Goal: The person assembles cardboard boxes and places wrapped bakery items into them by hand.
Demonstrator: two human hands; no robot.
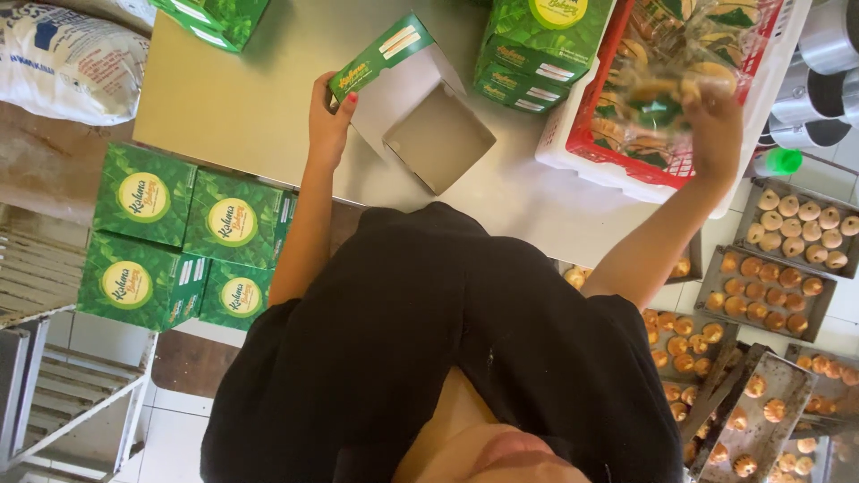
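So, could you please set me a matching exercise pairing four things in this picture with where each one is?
Things:
1 open green box
2 clear cookie packet
3 stacked closed green boxes
4 cookie trays

Places:
A low down, far right
B in the left hand, on the table
C off the table, lower left
D in the right hand, above the red crate

Pairs: 1-B, 2-D, 3-C, 4-A.

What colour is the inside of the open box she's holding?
Plain grey-white inside the open box, green outside; the left hand holds it. Head view shows it best.
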